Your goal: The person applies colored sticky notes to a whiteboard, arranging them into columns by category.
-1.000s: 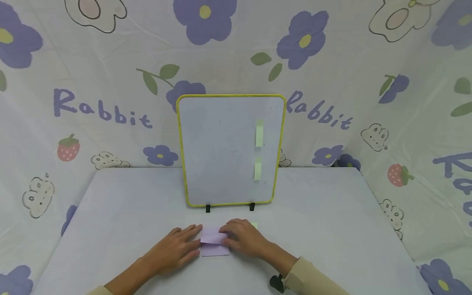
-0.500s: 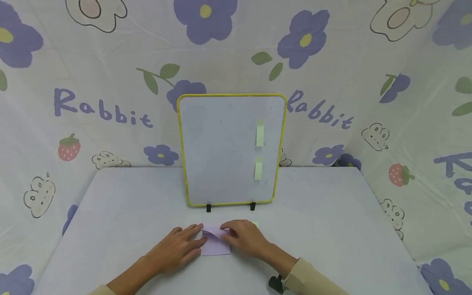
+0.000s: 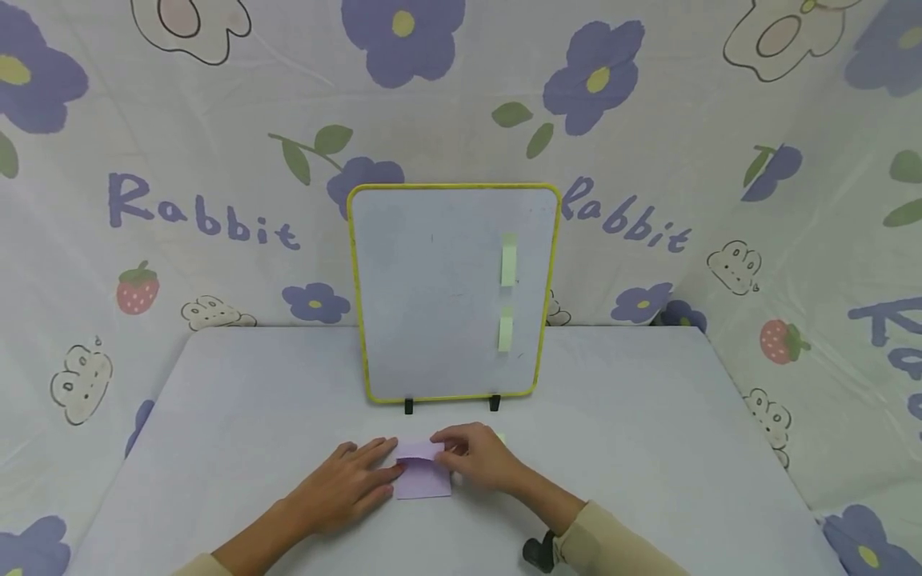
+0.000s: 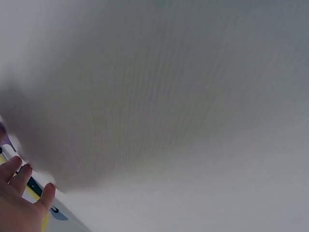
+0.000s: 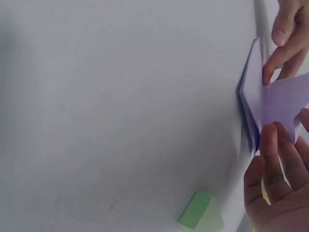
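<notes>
A pad of purple sticky notes (image 3: 423, 482) lies on the white table below the whiteboard. Its top sheet (image 5: 288, 99) is lifted and bends up off the pad. My right hand (image 3: 481, 458) pinches the right side of this sheet between thumb and fingers; in the right wrist view the same hand (image 5: 277, 186) is below the sheet. My left hand (image 3: 347, 490) rests on the table, its extended fingertips touching the pad's left edge. Only part of the left hand (image 4: 21, 205) shows at the lower left of the left wrist view.
A yellow-framed whiteboard (image 3: 439, 296) stands behind the hands on black feet (image 3: 408, 406). Two pale green strips (image 3: 508, 262) cling to its right side. A small green pad (image 5: 196, 210) lies beyond my right hand. Patterned cloth (image 3: 238, 120) hangs behind the table.
My right hand has shifted slightly away from me, raising the top sheet so that more of the purple pad beneath shows. The left hand stays nearly still.
</notes>
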`<action>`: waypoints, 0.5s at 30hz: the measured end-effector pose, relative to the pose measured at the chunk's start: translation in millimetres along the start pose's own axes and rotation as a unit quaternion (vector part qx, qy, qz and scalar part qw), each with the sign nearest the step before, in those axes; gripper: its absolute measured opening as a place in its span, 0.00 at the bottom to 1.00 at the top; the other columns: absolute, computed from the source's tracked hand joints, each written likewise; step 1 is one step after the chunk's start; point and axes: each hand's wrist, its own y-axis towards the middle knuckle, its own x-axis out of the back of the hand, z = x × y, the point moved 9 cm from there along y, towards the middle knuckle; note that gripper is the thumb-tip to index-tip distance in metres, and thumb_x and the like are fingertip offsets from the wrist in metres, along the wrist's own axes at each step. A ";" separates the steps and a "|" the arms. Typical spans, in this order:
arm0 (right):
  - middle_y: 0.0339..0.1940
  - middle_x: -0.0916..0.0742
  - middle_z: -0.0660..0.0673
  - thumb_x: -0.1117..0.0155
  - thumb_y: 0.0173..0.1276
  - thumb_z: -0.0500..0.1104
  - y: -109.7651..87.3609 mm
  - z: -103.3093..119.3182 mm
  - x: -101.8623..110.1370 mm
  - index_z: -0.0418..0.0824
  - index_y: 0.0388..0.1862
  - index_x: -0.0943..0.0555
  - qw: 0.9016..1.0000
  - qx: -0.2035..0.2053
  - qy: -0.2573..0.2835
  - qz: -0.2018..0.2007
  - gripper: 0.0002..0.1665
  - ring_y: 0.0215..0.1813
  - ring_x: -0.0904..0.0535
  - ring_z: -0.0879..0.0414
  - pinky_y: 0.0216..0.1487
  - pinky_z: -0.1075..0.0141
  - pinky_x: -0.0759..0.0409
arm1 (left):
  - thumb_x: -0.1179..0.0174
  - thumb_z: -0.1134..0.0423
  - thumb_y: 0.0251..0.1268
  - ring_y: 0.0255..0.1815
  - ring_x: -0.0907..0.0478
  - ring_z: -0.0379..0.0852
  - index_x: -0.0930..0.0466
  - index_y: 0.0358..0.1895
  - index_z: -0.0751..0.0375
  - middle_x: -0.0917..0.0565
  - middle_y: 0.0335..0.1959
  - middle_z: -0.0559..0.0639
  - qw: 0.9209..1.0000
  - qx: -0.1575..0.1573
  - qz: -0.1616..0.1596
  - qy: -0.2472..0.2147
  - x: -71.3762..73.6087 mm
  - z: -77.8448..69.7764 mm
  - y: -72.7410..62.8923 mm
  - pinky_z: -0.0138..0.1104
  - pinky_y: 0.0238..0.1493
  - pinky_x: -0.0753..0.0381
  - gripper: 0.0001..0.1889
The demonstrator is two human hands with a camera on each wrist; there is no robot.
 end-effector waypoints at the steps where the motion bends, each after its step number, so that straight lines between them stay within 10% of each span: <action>1: 0.41 0.11 0.46 0.34 0.66 0.39 0.4 -0.6 0.7 0.34 0.53 0.15 1.000 -0.007 0.011 0.001 0.18 0.40 0.16 0.59 0.44 0.66 0.18 | 0.48 0.50 0.76 0.70 0.31 0.58 0.20 0.64 0.48 0.29 0.71 0.58 1.000 0.002 0.002 -0.002 -0.5 0.3 0.4 0.54 0.58 0.27 0.20; 15: 0.50 0.12 0.37 0.34 0.67 0.40 -1.7 -2.1 1.8 0.33 0.57 0.18 0.992 -0.055 0.113 0.006 0.21 0.49 0.14 0.51 0.50 0.56 0.18 | 0.48 0.49 0.76 0.70 0.31 0.57 0.19 0.64 0.48 0.28 0.71 0.58 1.000 0.009 0.008 -0.007 -1.3 1.3 0.9 0.53 0.58 0.28 0.20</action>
